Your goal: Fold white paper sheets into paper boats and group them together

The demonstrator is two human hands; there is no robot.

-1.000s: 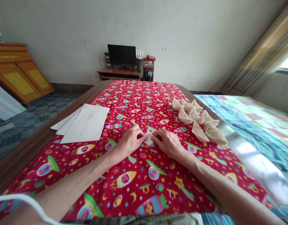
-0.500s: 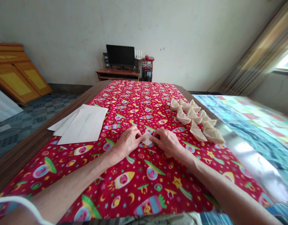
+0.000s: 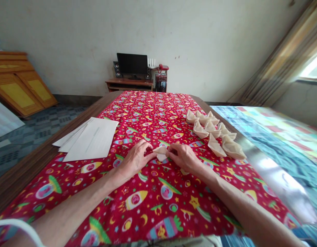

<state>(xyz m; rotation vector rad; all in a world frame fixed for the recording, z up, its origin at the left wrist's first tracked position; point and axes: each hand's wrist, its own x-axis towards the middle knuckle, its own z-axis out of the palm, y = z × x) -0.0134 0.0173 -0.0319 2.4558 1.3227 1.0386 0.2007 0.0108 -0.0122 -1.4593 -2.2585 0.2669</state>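
Between my two hands is a small piece of folded paper (image 3: 161, 152), pale cream, low over the patterned red cloth (image 3: 153, 192). My left hand (image 3: 139, 154) pinches its left corner between thumb and fingers. On the other side my right hand (image 3: 182, 155) grips the right edge, its fingers curled and partly hiding that end. Several folded paper boats (image 3: 212, 127) stand in a group to the right, beyond my right hand. A fanned stack of paper sheets (image 3: 92, 140) lies to the left.
The cloth covers a brown wooden table (image 3: 26, 164). At the far wall, a monitor (image 3: 132, 63) and speakers sit on a small desk (image 3: 129, 82), with a red telephone (image 3: 163, 67) alongside. A bed with a blue cover (image 3: 261, 137) adjoins on the right. A white cable (image 3: 19, 223) crosses my left forearm.
The folded paper has opened out at the left, with a pointed flap now spreading toward my left hand. My left hand has shifted slightly left and down.
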